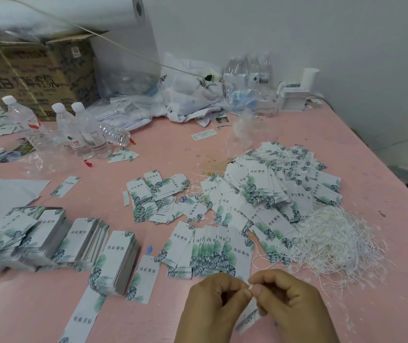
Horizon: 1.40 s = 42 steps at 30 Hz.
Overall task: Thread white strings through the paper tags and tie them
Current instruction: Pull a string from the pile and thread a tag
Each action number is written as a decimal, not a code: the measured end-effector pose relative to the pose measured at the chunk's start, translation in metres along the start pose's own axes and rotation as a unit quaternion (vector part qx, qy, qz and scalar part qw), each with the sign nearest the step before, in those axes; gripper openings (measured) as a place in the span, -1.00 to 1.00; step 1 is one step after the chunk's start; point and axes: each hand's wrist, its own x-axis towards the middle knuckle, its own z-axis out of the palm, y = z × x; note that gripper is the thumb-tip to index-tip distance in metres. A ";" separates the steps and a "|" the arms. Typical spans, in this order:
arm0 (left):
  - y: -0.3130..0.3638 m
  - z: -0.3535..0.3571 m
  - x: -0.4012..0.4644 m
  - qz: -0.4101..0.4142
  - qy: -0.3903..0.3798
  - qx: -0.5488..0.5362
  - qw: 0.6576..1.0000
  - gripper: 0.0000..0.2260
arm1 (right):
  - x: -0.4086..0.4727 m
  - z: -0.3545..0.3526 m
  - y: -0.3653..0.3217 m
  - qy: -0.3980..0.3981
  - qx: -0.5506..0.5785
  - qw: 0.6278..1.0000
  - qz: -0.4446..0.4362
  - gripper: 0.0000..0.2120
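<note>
From the head camera I see my left hand (216, 297) and right hand (284, 293) at the pink table's (173, 144) near edge, fingertips pinched together on a white string (249, 287). The string's knot is too small to make out. A paper tag (248, 318) hangs between them, mostly hidden, while the loose string pile (334, 243) lies toward the right edge.

I see a pink table (260, 134) filling most of my view, its right edge running from 1 o'clock down toward 4 o'clock. Behind it a plain white wall (297, 33) spans from 12 to 2 o'clock, evenly lit. Past the table's edge at 3 o'clock, a pale floor (406, 154) shows.
</note>
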 end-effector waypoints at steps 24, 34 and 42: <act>-0.013 -0.004 0.008 0.067 -0.020 -0.135 0.988 -0.71 | 0.006 -0.005 -0.008 -0.082 0.172 0.972 0.137 -0.81; -0.018 -0.001 0.011 0.042 -0.010 -0.158 0.986 -0.64 | 0.005 -0.001 -0.012 -0.080 0.186 0.972 0.122 -0.72; -0.018 -0.005 0.013 0.030 0.015 -0.188 0.982 -0.70 | 0.010 -0.001 0.004 -0.029 0.097 0.995 0.016 -0.60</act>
